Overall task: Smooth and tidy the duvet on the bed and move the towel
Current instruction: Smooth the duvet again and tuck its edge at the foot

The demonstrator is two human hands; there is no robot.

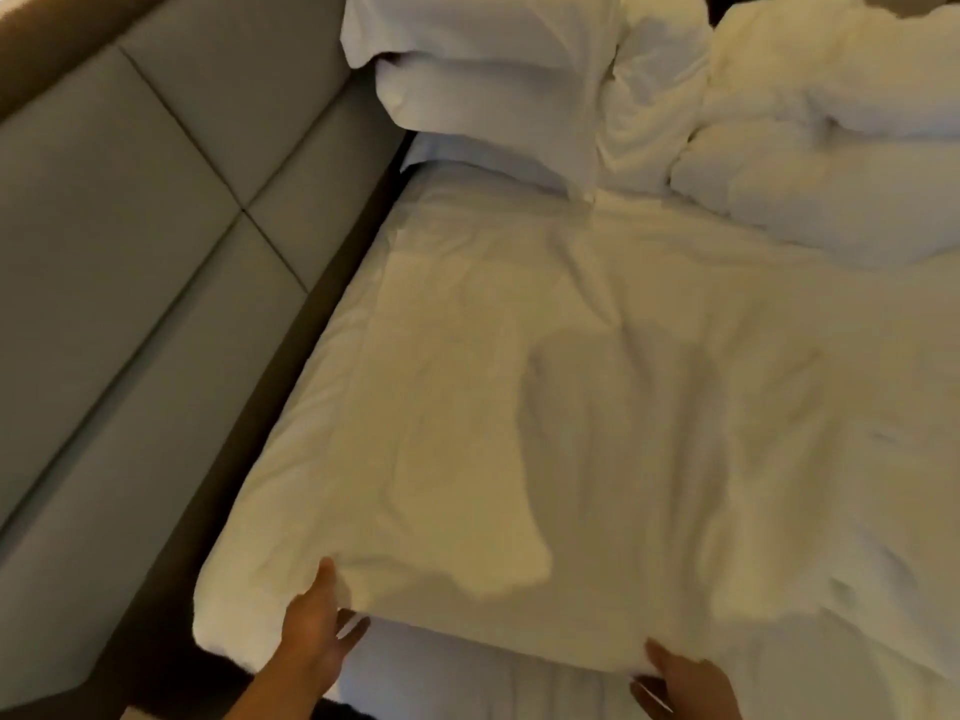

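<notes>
A white duvet (545,407) lies spread over most of the bed, filling the centre and right of the frame, its surface creased with soft folds and a broad shadow falling across the middle. Its near edge runs along the bottom of the frame, where both hands have hold of it. The left hand (317,623), at lower left, grips the edge near the duvet's corner: the thumb lies on top of the fabric and the fingers curl beneath it, so the cloth is pinched between them. The right hand (680,678), at lower centre-right, also meets the edge, with the thumb on top and the fingers tucked under the fold; it appears to hold the fabric in the same way, though blur and the frame's bottom edge hide part of it. Below the lifted edge a strip of white sheet (467,683) shows between the two hands. At the top centre two white pillows (483,70) are stacked against the grey padded headboard (156,226), which fills the left side of the frame in large panels. In the upper right a bunched heap of white bedding (831,122) sits rumpled beside the pillows. No towel can be told apart from the other white fabric in this view.
</notes>
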